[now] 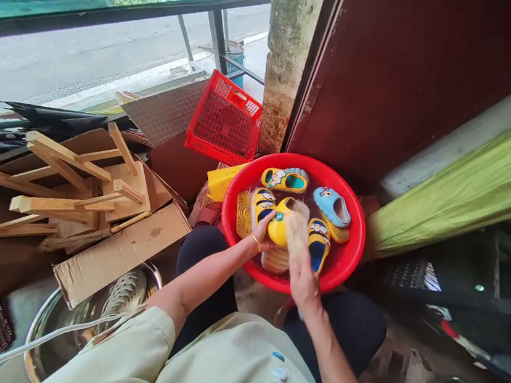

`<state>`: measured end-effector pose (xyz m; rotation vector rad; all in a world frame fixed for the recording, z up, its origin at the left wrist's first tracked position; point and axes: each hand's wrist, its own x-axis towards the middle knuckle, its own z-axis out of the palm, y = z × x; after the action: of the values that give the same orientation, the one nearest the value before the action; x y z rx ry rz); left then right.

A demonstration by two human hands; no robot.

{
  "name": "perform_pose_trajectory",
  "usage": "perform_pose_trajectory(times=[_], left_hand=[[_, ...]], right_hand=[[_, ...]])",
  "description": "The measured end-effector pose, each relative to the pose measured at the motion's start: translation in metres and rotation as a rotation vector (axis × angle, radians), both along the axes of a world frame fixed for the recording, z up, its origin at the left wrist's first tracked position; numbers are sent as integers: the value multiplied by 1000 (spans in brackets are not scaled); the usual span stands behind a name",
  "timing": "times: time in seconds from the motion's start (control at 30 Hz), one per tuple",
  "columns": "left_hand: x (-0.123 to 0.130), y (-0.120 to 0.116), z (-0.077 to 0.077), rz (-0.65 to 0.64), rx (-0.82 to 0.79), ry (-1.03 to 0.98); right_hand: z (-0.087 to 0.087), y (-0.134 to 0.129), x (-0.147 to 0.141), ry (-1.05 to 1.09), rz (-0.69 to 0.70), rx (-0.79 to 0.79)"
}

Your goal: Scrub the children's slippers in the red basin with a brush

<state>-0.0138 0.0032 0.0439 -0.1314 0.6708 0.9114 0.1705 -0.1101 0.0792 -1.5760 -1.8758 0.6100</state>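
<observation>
A pale cream, short-sleeved shirt [220,361] spreads around six o'clock, with two buttons [278,373] toward five (one blue, one paler). Dark trousers [352,331] show at four; a thin gold-coloured bangle [256,242] circles the left wrist [252,248].

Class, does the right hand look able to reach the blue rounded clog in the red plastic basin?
Probably yes: nothing covers the blue rounded clog near the right hand, though that hand seems occupied.

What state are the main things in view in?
Left hand: closed on the yellow shoe
Right hand: motion-blurred, grip unclear
Yellow shoe: held
Red basin: upright, holding several shoes
Blue shoe: in the basin, opening up
Red crate: open, inside showing
Cardboard box: flap open
Green cloth: hanging at a slant
</observation>
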Motion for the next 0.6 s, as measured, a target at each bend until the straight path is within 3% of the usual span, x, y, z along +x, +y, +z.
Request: perform_pose_trajectory(times=[0.07, 0.13, 0.2, 0.33, 0.4, 0.47, 0.6], left_hand=[[5, -2, -1, 97, -30, -10], [11, -5, -1, 195, -49, -17], [15, -9, -2, 235, -38, -30], [17, -12, -1, 168, -44, -64], [16, -9, -3, 164, -68, -54], [16, -4, -7, 206, -64, -8], [19, 4, -16, 301, 12, 106]], right_hand=[[-7, -22, -7, -99, 72, 25], [-10, -21, -15, -173, 64, 42], [-7, 4, -22, -210, 12, 30], [7, 78, -26, -244, -79, -124], [9, 89, -24, -238, -89, -141], [4, 72, -23, -202, -30, -94], [-12, 7, -20, -191, 106, 50]])
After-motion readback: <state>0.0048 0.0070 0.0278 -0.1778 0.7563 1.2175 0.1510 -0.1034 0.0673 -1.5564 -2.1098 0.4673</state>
